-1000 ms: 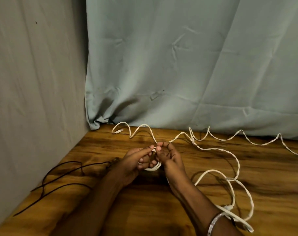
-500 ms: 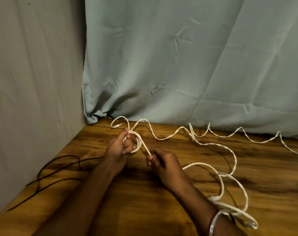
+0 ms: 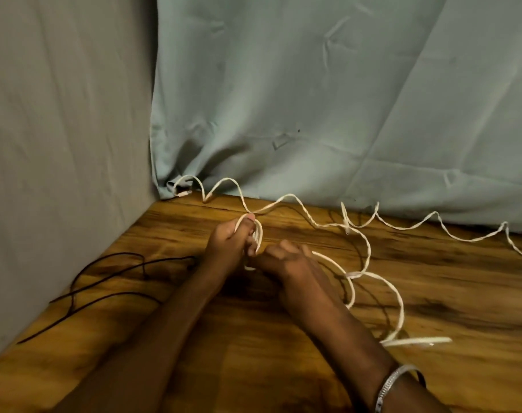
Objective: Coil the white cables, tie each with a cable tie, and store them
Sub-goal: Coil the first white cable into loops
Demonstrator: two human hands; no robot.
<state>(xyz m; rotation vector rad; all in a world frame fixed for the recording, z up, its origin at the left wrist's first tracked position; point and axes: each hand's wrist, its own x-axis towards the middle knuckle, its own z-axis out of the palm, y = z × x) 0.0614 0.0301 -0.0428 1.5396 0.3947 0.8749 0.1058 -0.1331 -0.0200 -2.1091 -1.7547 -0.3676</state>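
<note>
Coiling just begun: my left hand (image 3: 229,242) grips a few loops of cable (image 3: 367,254); right hand (image 3: 286,260) pinches it, feeding. Most lies loose to the right; untied.

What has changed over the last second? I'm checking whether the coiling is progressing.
The left hand carried its small coil of white cable away from the right hand, then the hands closed up again, adding a loop. The right hand drew in slack, shifting the loose loops. The black cord and the far cable end stayed put.

Left hand (image 3: 228,242) grips white cable (image 3: 370,254) loops; right hand (image 3: 286,259) pinches it.
</note>
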